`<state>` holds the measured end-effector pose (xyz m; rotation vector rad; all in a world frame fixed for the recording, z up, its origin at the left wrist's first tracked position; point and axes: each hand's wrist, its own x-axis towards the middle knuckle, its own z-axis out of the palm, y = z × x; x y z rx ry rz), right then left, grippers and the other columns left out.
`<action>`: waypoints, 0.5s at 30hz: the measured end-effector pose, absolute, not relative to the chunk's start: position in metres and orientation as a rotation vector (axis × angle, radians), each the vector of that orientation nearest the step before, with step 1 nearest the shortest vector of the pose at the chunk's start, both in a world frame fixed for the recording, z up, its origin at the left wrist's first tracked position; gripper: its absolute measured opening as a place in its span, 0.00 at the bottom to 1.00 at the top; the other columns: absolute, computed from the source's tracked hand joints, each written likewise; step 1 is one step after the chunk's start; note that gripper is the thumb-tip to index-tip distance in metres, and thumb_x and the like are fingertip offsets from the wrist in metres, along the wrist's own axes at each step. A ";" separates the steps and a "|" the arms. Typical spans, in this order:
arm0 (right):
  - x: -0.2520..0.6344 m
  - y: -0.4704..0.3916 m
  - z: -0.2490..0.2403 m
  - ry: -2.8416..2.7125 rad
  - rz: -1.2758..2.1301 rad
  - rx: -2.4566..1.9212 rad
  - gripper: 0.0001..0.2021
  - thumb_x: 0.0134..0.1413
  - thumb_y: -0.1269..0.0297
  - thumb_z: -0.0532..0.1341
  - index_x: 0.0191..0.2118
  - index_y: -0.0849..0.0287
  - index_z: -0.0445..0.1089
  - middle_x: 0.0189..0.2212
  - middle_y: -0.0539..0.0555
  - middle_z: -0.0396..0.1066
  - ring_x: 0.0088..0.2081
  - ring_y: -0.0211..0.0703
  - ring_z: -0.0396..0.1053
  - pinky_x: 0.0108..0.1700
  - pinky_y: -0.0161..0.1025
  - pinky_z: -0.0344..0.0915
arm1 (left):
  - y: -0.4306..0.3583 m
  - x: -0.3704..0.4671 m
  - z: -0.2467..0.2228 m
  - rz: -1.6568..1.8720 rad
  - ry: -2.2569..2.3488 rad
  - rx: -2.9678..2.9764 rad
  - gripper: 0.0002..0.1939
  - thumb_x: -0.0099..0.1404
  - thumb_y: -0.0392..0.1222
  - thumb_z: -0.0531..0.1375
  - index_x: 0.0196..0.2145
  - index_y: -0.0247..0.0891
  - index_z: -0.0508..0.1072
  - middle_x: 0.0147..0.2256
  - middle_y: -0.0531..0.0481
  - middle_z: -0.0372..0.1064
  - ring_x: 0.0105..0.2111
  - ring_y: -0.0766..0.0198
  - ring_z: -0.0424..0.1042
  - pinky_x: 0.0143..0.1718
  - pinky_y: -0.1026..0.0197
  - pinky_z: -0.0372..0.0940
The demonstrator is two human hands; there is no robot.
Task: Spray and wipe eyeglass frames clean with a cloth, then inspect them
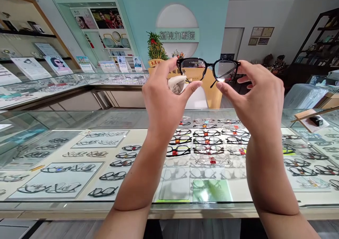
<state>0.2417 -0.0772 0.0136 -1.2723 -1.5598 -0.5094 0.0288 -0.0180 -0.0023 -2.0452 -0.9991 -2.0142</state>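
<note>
Both hands hold up a pair of black-framed eyeglasses [210, 65] above the glass counter, lenses facing the far wall. My left hand [168, 94] grips the left end of the frame, its thumb below the lens. Bunched in that same palm is a pale cloth [177, 84]. On the other side, my right hand [258, 90] pinches the right end of the frame between thumb and fingers. One dark temple arm shows slanting down behind the right lens; the other is mostly hidden by my left hand.
Below lies a glass display counter [143, 205] with rows of eyeglasses inside. A green card [212, 190] lies near its front. A small wooden stand [308, 120] is at right. Farther off are a second display case [116, 87], a potted plant [156, 48] and a seated person [279, 64].
</note>
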 end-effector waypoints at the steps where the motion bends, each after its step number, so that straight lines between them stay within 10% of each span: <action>1: 0.242 -0.077 0.013 -1.564 -0.520 -1.263 0.21 0.69 0.38 0.66 0.54 0.49 0.76 0.47 0.62 0.79 0.49 0.66 0.77 0.54 0.63 0.72 | -0.018 0.028 -0.002 -2.017 -1.002 -2.049 0.30 0.67 0.68 0.72 0.61 0.56 0.77 0.61 0.46 0.79 0.62 0.40 0.77 0.59 0.37 0.74; 15: 0.241 -0.081 0.013 -1.572 -0.549 -1.338 0.26 0.70 0.33 0.62 0.49 0.52 0.77 0.44 0.63 0.78 0.52 0.67 0.75 0.57 0.64 0.69 | -0.016 0.021 -0.003 -1.966 -1.035 -2.035 0.28 0.65 0.69 0.74 0.54 0.51 0.81 0.48 0.47 0.84 0.48 0.48 0.81 0.49 0.46 0.77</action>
